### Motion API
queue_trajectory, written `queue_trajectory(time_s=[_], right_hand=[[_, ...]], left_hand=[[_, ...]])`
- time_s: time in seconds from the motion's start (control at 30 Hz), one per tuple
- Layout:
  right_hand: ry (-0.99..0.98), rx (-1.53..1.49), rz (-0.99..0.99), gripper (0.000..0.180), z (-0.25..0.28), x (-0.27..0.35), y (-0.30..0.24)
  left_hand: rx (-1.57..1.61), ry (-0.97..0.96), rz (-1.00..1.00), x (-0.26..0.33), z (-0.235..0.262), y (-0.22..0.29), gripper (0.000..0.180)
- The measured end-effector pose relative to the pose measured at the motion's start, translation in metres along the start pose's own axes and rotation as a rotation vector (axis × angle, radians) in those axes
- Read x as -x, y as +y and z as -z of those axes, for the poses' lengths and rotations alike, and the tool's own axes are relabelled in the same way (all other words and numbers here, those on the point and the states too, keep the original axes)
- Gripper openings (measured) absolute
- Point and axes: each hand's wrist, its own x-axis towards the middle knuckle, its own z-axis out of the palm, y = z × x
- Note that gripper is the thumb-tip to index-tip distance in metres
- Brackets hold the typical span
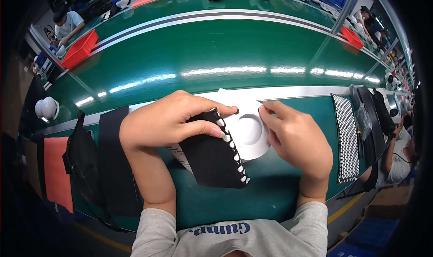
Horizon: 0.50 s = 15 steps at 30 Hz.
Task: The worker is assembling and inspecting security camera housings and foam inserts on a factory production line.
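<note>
Closest to you is your grey shirt hem (234,239), and both forearms come up from it onto the green surface (270,189). There's decent open room in front of your chest, but it gets tight at the sides: a black pouch (83,167) and an orange sheet (57,173) sit off to your left, and a black strip with white dots (347,137) lies well apart on your right, near the surface edge. Past the metal rail the green belt (216,54) is wide open.

The black sheet with white studs (216,155) lies tilted between your hands, its top corner overlapping the white round part (249,130). Your left hand (167,119) arches over the sheet, thumb and fingers (221,109) pinching its upper edge. Your right hand (297,137) curls in beside the white part, fingers narrow, fingertips touching its rim.
</note>
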Motion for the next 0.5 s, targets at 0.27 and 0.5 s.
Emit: queue_trajectory(time_s=[0.27, 0.5], right_hand=[[0.173, 0.087, 0.023, 0.035, 0.007, 0.006, -0.009], [0.239, -0.569, 0.093, 0.032, 0.005, -0.001, -0.033]], left_hand=[[-0.122, 0.149, -0.075, 0.008, -0.002, 0.018, 0.015], [-0.102, 0.400, 0.143, 0.017, -0.002, 0.038, 0.019]])
